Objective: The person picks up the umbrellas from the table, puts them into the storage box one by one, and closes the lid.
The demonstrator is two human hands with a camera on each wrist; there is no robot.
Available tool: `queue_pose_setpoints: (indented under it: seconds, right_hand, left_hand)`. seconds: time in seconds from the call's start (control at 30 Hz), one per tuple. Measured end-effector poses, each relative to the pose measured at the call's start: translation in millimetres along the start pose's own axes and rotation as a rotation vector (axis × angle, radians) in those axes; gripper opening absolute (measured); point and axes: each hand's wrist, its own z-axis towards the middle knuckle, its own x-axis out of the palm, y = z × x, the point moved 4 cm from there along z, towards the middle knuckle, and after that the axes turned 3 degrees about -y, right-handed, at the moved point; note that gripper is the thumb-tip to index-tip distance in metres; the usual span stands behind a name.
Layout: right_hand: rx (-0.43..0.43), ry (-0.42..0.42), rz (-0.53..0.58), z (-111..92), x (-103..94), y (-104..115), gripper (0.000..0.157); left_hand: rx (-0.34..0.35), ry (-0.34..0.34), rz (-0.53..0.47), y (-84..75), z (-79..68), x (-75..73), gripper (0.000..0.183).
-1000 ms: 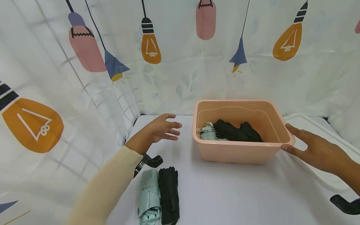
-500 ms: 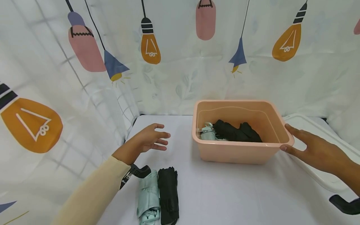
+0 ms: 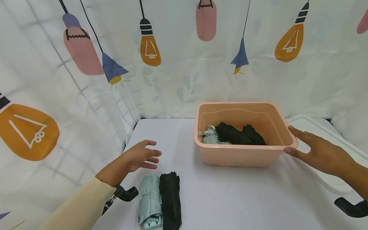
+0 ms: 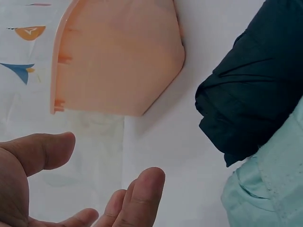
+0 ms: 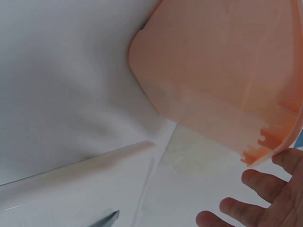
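Note:
My left hand (image 3: pixel 141 158) is held over the table's left side, fingers loosely spread and holding nothing. Just below it lie two folded umbrellas side by side, one light green (image 3: pixel 150 201) and one black (image 3: pixel 170 201). The peach plastic bin (image 3: pixel 235 156) stands right of centre. My right hand (image 3: pixel 325 153) rests at its right rim, fingers extended, thumb at the front corner. Inside the bin lie a black folded bundle (image 3: pixel 241 135) and a light green one (image 3: pixel 210 136), partly hidden by the front wall. In the left wrist view, the black umbrella (image 4: pixel 251 85) shows its ruffled end.
A white lid (image 3: pixel 327 129) lies flat right of the bin, partly under my right hand. A white cloth covers the table (image 3: pixel 230 198). Printed curtains (image 3: pixel 178 76) hang behind and on the left. Black camera mounts sit at both wrists.
My left hand has drawn back from near the bin, moving left and toward me to above the umbrellas. My right hand stays at the bin's rim. The head view has shifted slightly.

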Motion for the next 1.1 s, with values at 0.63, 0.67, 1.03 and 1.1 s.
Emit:
queue_pose_setpoints:
  seconds: [0.63,0.67,1.03,1.1]
  right_hand:
    - [0.012,0.007,0.011,-1,-1.1,1,0.103]
    - [0.013,0.008,0.012,-1,-0.9,2,0.103]
    - [0.001,0.004,0.008,-1,-0.9,1,0.103]
    - [-0.005,0.002,0.002,-1,-0.8,1,0.102]
  left_hand:
    - [-0.049,-0.066,0.116,34.6,-26.9,-11.5,0.073]
    - [-0.054,-0.067,0.124,36.4,-27.2,-12.3,0.073]
    - [-0.063,-0.058,0.243,52.9,-28.5,-12.4,0.068]
    - [-0.075,-0.064,0.269,55.3,-28.5,-11.3,0.062]
